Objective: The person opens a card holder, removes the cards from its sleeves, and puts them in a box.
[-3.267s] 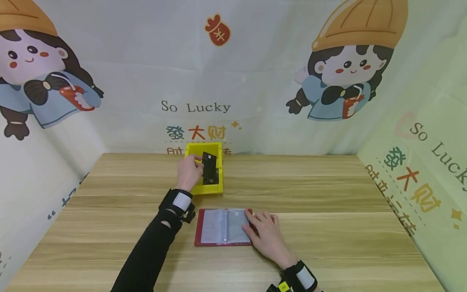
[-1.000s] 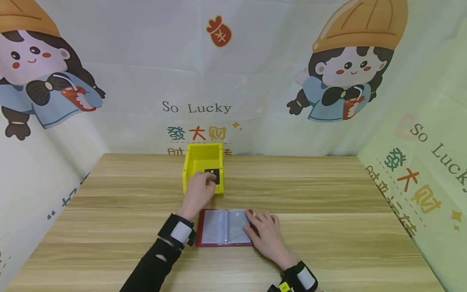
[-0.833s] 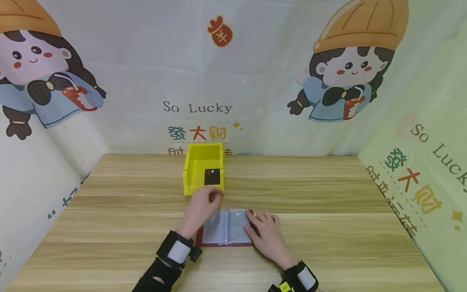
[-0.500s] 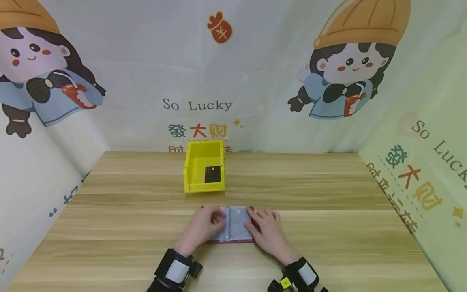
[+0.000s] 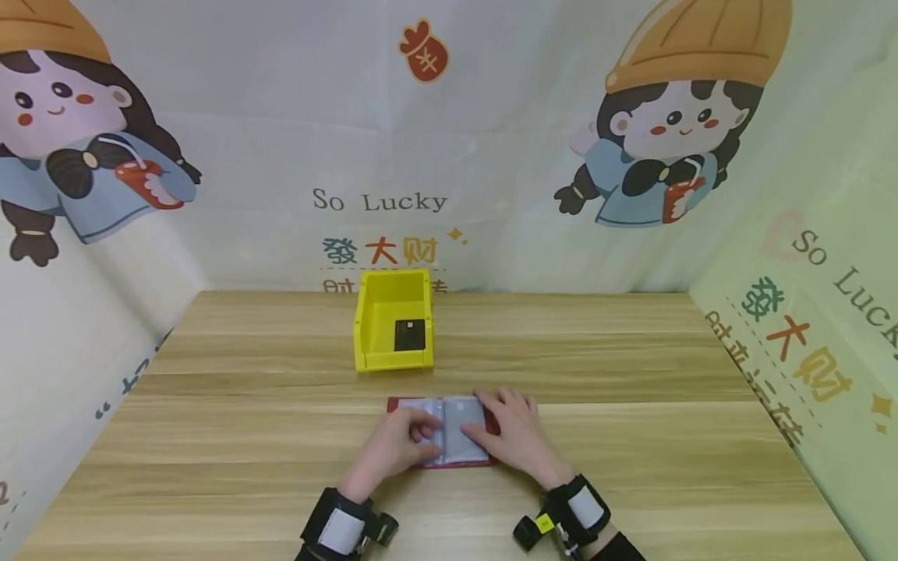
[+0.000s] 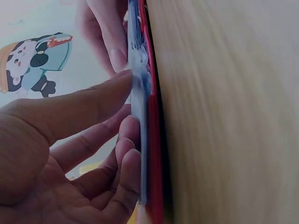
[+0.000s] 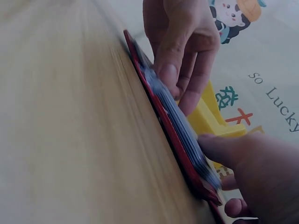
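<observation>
A small red card holder (image 5: 464, 436) with clear sleeves lies spread on the table. Over its left page is my left hand (image 5: 394, 442), loosely bent, thumb and index finger apart. In the left wrist view, the left thumb touches the stacked sleeves (image 6: 137, 56), and the other fingertips lie against the page. No card shows in that hand. My right hand (image 5: 521, 438) rests at the right edge, thumb on the right page and index finger at the upper corner. Beyond stands a yellow box (image 5: 359, 343) with a black card (image 5: 410, 335) inside.
The wooden table (image 5: 617, 351) runs back to a printed cloth backdrop (image 5: 505, 179). More of the same cloth hangs at both sides. Each wrist wears a black strap with a camera, such as the left strap (image 5: 341, 530).
My left hand has left the yellow box and come down to the left page. One black card still shows in the box. The right thumb has shifted slightly left; the holder sits slightly further right.
</observation>
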A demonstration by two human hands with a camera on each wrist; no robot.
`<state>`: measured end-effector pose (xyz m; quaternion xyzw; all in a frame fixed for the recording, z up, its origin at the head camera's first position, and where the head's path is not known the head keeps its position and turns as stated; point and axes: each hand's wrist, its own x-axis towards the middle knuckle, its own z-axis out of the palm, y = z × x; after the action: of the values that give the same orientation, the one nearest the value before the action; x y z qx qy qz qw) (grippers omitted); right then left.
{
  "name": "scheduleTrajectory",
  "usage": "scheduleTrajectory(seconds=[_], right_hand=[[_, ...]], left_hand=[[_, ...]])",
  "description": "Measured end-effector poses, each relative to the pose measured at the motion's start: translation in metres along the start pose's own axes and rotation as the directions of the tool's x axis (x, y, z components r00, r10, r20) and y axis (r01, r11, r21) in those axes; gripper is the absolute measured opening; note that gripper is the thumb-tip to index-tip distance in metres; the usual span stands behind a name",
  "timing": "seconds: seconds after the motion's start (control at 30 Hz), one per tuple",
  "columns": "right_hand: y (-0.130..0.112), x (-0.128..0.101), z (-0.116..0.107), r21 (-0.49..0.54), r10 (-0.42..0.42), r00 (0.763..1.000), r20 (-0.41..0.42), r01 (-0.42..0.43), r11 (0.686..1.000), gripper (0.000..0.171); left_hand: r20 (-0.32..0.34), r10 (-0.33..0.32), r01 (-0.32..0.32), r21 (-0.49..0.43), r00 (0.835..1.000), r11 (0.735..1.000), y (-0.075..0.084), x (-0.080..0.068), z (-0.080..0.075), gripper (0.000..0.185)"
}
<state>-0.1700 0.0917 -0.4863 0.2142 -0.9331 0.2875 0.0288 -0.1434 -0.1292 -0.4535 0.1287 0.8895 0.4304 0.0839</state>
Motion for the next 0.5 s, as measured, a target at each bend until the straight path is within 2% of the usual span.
scheduleTrajectory(seconds=[0.23,0.37,0.5], right_hand=[[0.005,0.012,-0.006,-0.035,-0.034,0.998,0.056,0.036,0.999,0.055],[0.006,0.015,-0.006,-0.025,-0.056,0.998,0.04,0.057,0.998,0.051],[0.005,0.015,-0.004,-0.01,-0.078,0.997,-0.01,0.078,0.997,0.048]], left_hand=[[-0.011,-0.001,0.0,-0.021,1.0,1.0,0.0,-0.002,0.004,0.032],[-0.014,-0.005,0.005,-0.029,1.0,1.0,-0.001,-0.001,0.004,0.032],[-0.02,-0.003,0.002,-0.035,1.0,0.999,-0.003,0.0,0.004,0.031]])
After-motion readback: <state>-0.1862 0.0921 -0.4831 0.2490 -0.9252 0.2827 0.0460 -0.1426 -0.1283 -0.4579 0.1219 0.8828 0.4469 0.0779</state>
